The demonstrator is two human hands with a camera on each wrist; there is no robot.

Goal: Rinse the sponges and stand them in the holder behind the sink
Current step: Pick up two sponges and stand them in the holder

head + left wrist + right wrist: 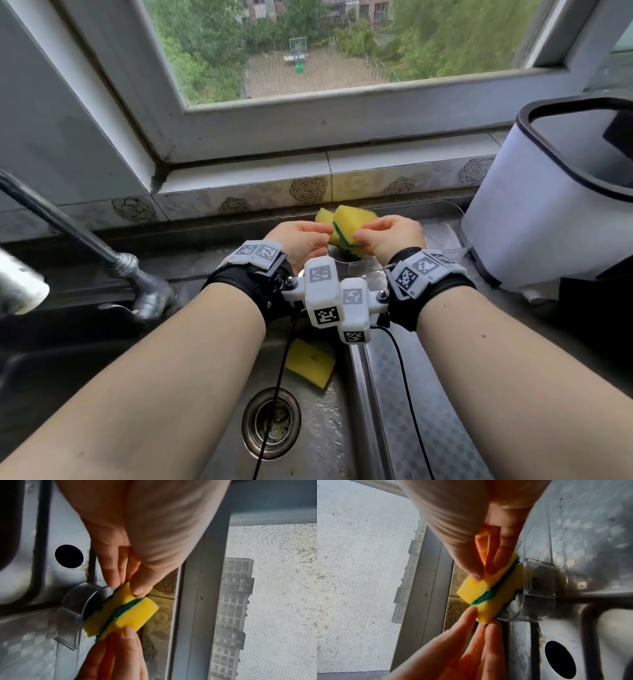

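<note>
No readable words, brand names or numbers appear anywhere; the wrist bands [260, 253] carry only black-and-white square marker patterns.

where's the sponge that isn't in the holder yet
In the head view, the loose sponge lies flat in the sink basin, just above the drain and below the wrists.

- sponges [346, 226]: yellow foam, matt, green scouring layer
- holder [73, 615]: clear glossy plastic
- sink [318, 442]: metal, wet sheen
- bin [534, 212]: white plastic, smooth
</note>
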